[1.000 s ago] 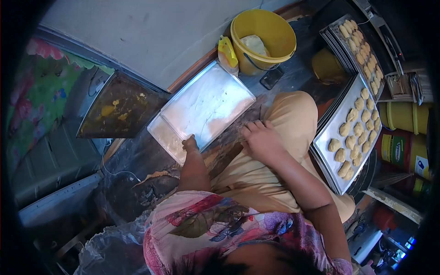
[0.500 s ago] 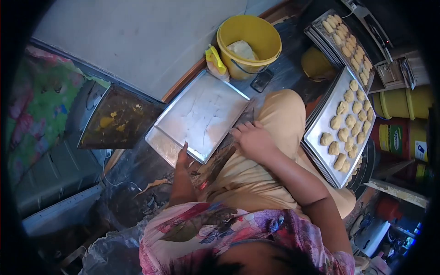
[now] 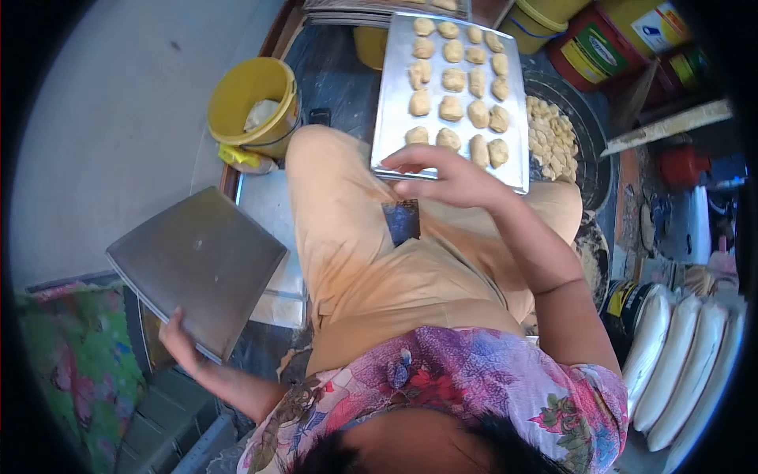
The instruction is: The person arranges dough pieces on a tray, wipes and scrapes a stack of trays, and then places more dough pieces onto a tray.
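A dark, worn baking tray [image 3: 201, 265] is tilted up at my left, with my left hand [image 3: 180, 338] gripping its near edge. My right hand [image 3: 446, 172] is at the near edge of a shiny tray [image 3: 434, 63], thumb and fingers apart around the rim. Rows of pale dough pieces [image 3: 452, 80] lie on that shiny tray, which stands beyond my bent legs. Partly hidden under the dark tray, a silver tray [image 3: 276, 306] lies on the floor beside my leg.
A yellow bucket [image 3: 272, 138] with something pale inside stands by the wall, a yellow packet [image 3: 245, 158] beside it. More dough pieces [image 3: 550, 142] fill a round black pan [image 3: 594, 150]. White filled bags [image 3: 679, 363] stand at the right, and lidded buckets [image 3: 592, 47] at the far right.
My view has turned right toward the dough tray. My left hand has gone from the silver tray to lifting the dark tray. My right hand has moved from my leg to the dough tray's edge.
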A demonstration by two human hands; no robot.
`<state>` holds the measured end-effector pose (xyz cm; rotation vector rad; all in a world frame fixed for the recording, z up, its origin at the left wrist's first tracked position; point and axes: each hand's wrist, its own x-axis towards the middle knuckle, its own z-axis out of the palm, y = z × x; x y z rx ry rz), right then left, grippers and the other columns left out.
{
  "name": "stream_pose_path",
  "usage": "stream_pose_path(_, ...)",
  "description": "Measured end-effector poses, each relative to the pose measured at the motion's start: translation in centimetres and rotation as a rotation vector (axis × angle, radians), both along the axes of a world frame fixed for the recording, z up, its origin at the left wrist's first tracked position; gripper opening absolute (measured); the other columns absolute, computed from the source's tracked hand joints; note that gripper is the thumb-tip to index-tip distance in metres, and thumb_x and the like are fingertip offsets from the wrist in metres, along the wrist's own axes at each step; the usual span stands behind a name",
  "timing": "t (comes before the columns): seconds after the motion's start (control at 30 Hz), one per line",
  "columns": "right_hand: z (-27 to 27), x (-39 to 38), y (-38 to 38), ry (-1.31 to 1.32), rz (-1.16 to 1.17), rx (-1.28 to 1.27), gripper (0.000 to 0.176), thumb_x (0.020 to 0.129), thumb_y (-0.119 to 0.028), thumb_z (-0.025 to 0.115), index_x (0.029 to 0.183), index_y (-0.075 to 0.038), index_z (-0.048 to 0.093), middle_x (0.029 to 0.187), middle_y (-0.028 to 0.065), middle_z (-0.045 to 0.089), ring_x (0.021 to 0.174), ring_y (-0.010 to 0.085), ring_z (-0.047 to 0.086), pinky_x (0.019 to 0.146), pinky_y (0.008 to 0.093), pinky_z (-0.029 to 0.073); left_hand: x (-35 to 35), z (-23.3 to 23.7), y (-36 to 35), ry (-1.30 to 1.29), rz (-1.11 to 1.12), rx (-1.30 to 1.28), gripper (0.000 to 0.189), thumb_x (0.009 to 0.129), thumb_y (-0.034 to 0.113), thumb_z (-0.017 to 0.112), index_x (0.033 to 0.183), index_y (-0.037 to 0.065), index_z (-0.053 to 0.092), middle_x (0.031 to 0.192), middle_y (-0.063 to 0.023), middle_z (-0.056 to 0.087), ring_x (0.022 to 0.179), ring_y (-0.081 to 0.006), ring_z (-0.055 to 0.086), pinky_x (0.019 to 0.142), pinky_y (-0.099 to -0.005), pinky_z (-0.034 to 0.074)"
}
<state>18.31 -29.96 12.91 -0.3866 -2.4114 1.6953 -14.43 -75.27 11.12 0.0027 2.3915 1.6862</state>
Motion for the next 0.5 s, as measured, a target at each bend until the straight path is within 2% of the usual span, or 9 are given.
stream_pose_path(0.03, 0.0, 2.4, 1.3, -0.025, -0.065, 0.083, 0.039, 0.09, -0.021, 0.068, 0.125, -0.004, 0.06, 0.113, 0.0071, 0.065, 0.103, 0.0169, 0.059, 0.095, 0.0323, 0.045, 1.1, 2.4, 0.0, 0.021, 0.006, 0.049, 0.034, 0.083, 0.019, 0.063, 0.102, -0.009, 0.063, 0.097, -0.0129, 0.065, 0.085, -0.0243, 0.063, 0.079, -0.0369, 0.048)
stream_pose_path(0.1, -0.2, 5.7, 2.5, -0.062, -0.168, 0.053, 0.038, 0.09, -0.021, 0.067, 0.124, -0.004, 0.061, 0.109, 0.0053, 0.065, 0.101, 0.0165, 0.06, 0.092, 0.0314, 0.046, 1.4, 5.0, -1.6, 0.143, 0.152, 0.05, 0.034, 0.083, 0.019, 0.063, 0.105, -0.006, 0.062, 0.098, -0.011, 0.064, 0.092, -0.0237, 0.061, 0.082, -0.0372, 0.047)
stream_pose_path(0.17, 0.3, 8.4, 3.1, -0.108, -0.232, -0.034, 0.036, 0.091, -0.02, 0.067, 0.123, -0.004, 0.061, 0.107, 0.0041, 0.066, 0.098, 0.0166, 0.06, 0.089, 0.0314, 0.047, 2.4, 8.0, -1.3, 0.12, 0.191, 0.172, 0.043, 0.08, 0.021, 0.065, 0.11, -0.008, 0.057, 0.108, -0.0159, 0.06, 0.098, -0.0249, 0.057, 0.086, -0.0376, 0.044)
stream_pose_path(0.23, -1.7, 10.1, 3.7, -0.082, -0.223, 0.005, 0.028, 0.09, -0.021, 0.067, 0.112, -0.003, 0.064, 0.099, 0.0045, 0.067, 0.091, 0.0159, 0.061, 0.083, 0.0314, 0.048, 2.9, 9.7, -0.9, 0.175, 0.17, 0.354, 0.039, 0.082, 0.022, 0.065, 0.107, -0.007, 0.058, 0.109, -0.016, 0.059, 0.101, -0.0259, 0.057, 0.088, -0.038, 0.044)
stream_pose_path(0.27, -2.4, 10.8, 3.9, -0.112, -0.185, 0.037, 0.027, 0.09, -0.021, 0.067, 0.109, -0.003, 0.065, 0.097, 0.0052, 0.067, 0.09, 0.0158, 0.061, 0.082, 0.0315, 0.049, 2.3, 10.0, -1.3, 0.115, 0.077, 0.426, 0.057, 0.087, 0.03, 0.06, 0.128, -0.007, 0.051, 0.124, -0.0189, 0.057, 0.109, -0.0319, 0.057, 0.096, -0.0417, 0.043)
stream_pose_path(0.33, -2.1, 12.3, 2.8, -0.286, -0.125, 0.118, 0.024, 0.088, -0.023, 0.068, 0.1, -0.003, 0.066, 0.091, 0.0077, 0.067, 0.087, 0.0151, 0.062, 0.079, 0.0319, 0.049, 4.1, 11.6, 2.3, 0.088, 0.115, 0.63, 0.056, 0.091, 0.03, 0.056, 0.131, -0.008, 0.049, 0.133, -0.02, 0.052, 0.117, -0.0331, 0.053, 0.099, -0.0447, 0.041)
stream_pose_path(0.37, -1.9, 13.8, 2.4, -0.275, -0.169, 0.117, 0.024, 0.088, -0.023, 0.068, 0.1, -0.002, 0.065, 0.092, 0.008, 0.067, 0.088, 0.0151, 0.062, 0.079, 0.0319, 0.049, 4.3, 11.9, 3.7, 0.072, 0.105, 0.732, 0.054, 0.092, 0.03, 0.055, 0.131, -0.009, 0.049, 0.134, -0.0198, 0.051, 0.118, -0.0332, 0.052, 0.1, -0.045, 0.04)
stream_pose_path(0.43, -1.7, 16.8, 1.4, -0.253, -0.254, 0.108, 0.025, 0.088, -0.024, 0.068, 0.101, -0.002, 0.065, 0.093, 0.0086, 0.066, 0.089, 0.0151, 0.061, 0.08, 0.0319, 0.049, 7.0, 13.2, 9.0, 0.297, 0.142, 0.613, 0.054, 0.094, 0.03, 0.053, 0.131, -0.009, 0.049, 0.136, -0.0192, 0.05, 0.12, -0.0335, 0.051, 0.102, -0.0459, 0.039)
stream_pose_path(0.5, -3.1, 21.2, 1.8, 0.072, -0.632, -0.012, 0.023, 0.089, -0.021, 0.067, 0.103, -0.002, 0.065, 0.096, 0.0049, 0.065, 0.09, 0.013, 0.059, 0.081, 0.029, 0.048, 7.4, 13.8, 11.6, 0.381, 0.11, 0.605, 0.055, 0.095, 0.032, 0.052, 0.132, -0.009, 0.048, 0.137, -0.0188, 0.049, 0.121, -0.0339, 0.05, 0.104, -0.0466, 0.037)
